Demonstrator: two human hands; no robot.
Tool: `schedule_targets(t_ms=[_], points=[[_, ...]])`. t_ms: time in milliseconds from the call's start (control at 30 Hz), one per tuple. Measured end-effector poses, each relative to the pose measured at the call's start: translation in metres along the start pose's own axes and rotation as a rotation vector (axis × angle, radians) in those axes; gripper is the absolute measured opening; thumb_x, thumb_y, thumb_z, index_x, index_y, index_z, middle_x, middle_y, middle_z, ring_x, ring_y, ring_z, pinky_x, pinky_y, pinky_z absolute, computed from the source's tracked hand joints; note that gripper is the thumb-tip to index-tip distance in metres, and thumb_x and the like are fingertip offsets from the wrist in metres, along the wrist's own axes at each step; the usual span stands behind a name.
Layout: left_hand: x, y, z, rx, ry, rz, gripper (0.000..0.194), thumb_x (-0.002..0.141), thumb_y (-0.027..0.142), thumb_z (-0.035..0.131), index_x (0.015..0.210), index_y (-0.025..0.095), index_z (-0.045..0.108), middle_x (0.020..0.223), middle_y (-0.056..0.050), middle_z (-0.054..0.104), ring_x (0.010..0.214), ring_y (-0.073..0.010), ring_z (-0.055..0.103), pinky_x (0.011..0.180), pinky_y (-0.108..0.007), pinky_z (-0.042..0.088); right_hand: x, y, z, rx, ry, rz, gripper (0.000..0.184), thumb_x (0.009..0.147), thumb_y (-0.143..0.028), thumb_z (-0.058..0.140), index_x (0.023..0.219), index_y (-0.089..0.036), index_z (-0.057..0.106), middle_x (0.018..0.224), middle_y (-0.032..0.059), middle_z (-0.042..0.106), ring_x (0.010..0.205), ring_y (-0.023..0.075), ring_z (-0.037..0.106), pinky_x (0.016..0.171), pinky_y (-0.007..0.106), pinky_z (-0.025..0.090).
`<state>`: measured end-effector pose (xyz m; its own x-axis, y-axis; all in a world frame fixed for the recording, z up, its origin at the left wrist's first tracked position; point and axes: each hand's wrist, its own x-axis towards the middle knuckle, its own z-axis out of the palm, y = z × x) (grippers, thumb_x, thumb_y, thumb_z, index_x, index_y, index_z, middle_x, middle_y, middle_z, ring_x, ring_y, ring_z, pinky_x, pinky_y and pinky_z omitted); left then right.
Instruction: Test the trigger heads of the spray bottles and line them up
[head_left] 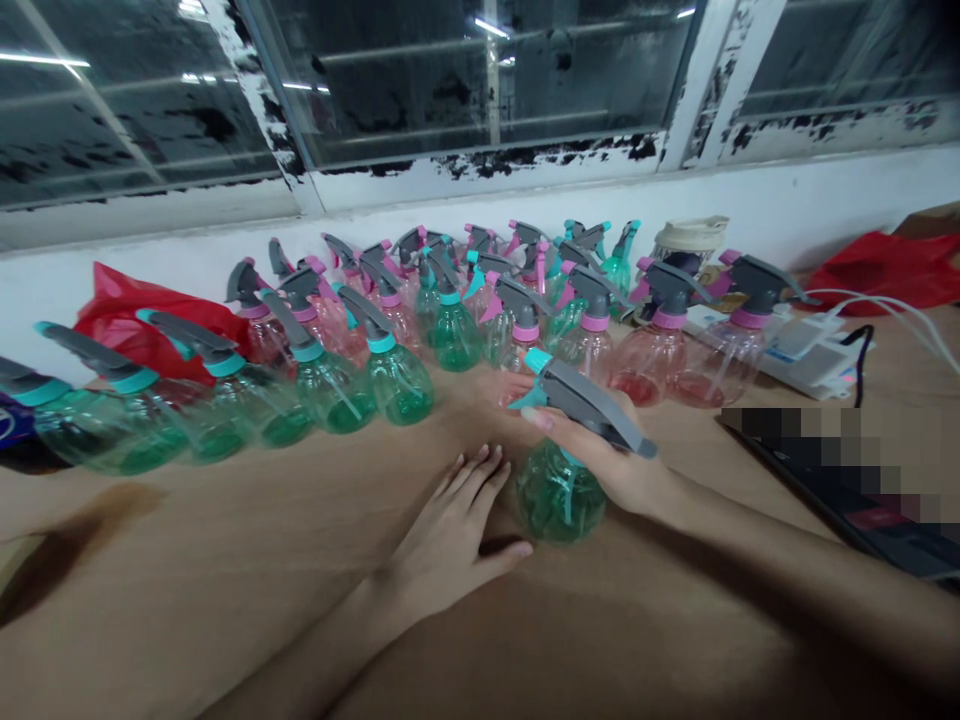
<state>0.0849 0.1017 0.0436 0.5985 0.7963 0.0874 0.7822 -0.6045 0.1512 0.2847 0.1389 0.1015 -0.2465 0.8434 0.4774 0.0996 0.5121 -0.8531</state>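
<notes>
My right hand (611, 460) grips a green spray bottle (555, 500) just below its grey and turquoise trigger head. The bottle is nearly upright, low over or touching the wooden table; I cannot tell which. Flat on the table just left of it lies my left hand (450, 540), fingers stretched out and holding nothing. Beyond that hand, another green spray bottle (401, 390) ends a front row of several green ones on the left. To the right of the row's end, pink spray bottles (649, 360) with grey and pink heads stand behind the held one.
More pink and green bottles crowd toward the wall. Red plastic bags (150, 320) lie behind the left row, with another red bag (892, 265) at the far right. A lidded cup (690, 240), a white power strip (806, 360) with cables and a dark phone-like device (817, 480) are on the right.
</notes>
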Motion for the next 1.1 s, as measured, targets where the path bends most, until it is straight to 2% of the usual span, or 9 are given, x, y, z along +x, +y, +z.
schedule_targets(t_ms=[167, 300, 433, 800, 900, 1000, 1100], points=[[0.0007, 0.0012, -0.0018, -0.011, -0.02, -0.01, 0.078, 0.086, 0.061, 0.049, 0.142, 0.011, 0.031, 0.15, -0.014, 0.029, 0.139, -0.0273, 0.022, 0.113, -0.046, 0.022, -0.0015, -0.002, 0.0006, 0.045, -0.021, 0.0, 0.022, 0.084, -0.033, 0.062, 0.102, -0.022, 0.066, 0.086, 0.0, 0.071, 0.087, 0.0185, 0.066, 0.084, 0.034, 0.049], [0.0003, 0.0011, -0.0023, -0.009, -0.013, -0.007, 0.077, 0.086, 0.061, 0.048, 0.142, 0.01, 0.032, 0.15, -0.014, 0.029, 0.139, -0.0263, 0.022, 0.113, -0.045, 0.022, -0.001, -0.0048, 0.0001, 0.04, -0.016, -0.044, 0.018, 0.085, -0.03, 0.061, 0.1, -0.023, 0.065, 0.097, -0.0002, 0.07, 0.094, 0.0173, 0.064, 0.086, 0.031, 0.048], [0.0002, 0.0008, -0.0026, -0.003, -0.018, -0.005, 0.077, 0.087, 0.062, 0.047, 0.141, 0.01, 0.032, 0.15, -0.015, 0.03, 0.139, -0.0265, 0.022, 0.113, -0.046, 0.022, 0.0013, -0.0065, -0.0009, -0.022, 0.006, -0.071, 0.012, 0.084, -0.031, 0.06, 0.09, -0.021, 0.063, 0.091, -0.0007, 0.068, 0.086, 0.0158, 0.063, 0.079, 0.03, 0.048], [-0.0013, 0.0007, -0.003, 0.014, -0.017, 0.009, 0.077, 0.087, 0.063, 0.045, 0.142, 0.009, 0.032, 0.15, -0.015, 0.03, 0.139, -0.0266, 0.023, 0.112, -0.046, 0.023, 0.0021, -0.0038, -0.0016, -0.076, 0.006, -0.003, 0.021, 0.084, -0.04, 0.058, 0.078, -0.02, 0.059, 0.069, -0.0024, 0.055, 0.062, 0.0121, 0.049, 0.058, 0.028, 0.042], [-0.0015, 0.0, -0.0026, 0.02, -0.012, 0.013, 0.078, 0.087, 0.062, 0.046, 0.141, 0.009, 0.032, 0.15, -0.015, 0.029, 0.139, -0.0263, 0.022, 0.113, -0.046, 0.023, 0.0032, -0.002, -0.0013, -0.042, -0.007, -0.017, 0.02, 0.084, -0.04, 0.059, 0.079, -0.021, 0.06, 0.072, -0.0018, 0.057, 0.067, 0.0136, 0.053, 0.065, 0.03, 0.044], [-0.0016, -0.0003, -0.0034, 0.019, -0.014, 0.011, 0.077, 0.087, 0.062, 0.047, 0.141, 0.01, 0.032, 0.15, -0.015, 0.029, 0.14, -0.0263, 0.022, 0.112, -0.045, 0.023, 0.0036, -0.0013, -0.0007, 0.04, -0.045, -0.028, 0.017, 0.083, -0.038, 0.061, 0.088, -0.022, 0.062, 0.085, 0.0001, 0.064, 0.081, 0.0161, 0.059, 0.076, 0.031, 0.046], [-0.0017, -0.0002, -0.0046, 0.019, -0.027, 0.01, 0.077, 0.087, 0.062, 0.046, 0.141, 0.01, 0.032, 0.15, -0.015, 0.028, 0.14, -0.0265, 0.022, 0.112, -0.046, 0.024, 0.0023, -0.0018, -0.0005, 0.068, -0.038, 0.001, 0.02, 0.081, -0.038, 0.064, 0.094, -0.022, 0.062, 0.088, 0.0005, 0.066, 0.082, 0.0168, 0.061, 0.076, 0.031, 0.047]])
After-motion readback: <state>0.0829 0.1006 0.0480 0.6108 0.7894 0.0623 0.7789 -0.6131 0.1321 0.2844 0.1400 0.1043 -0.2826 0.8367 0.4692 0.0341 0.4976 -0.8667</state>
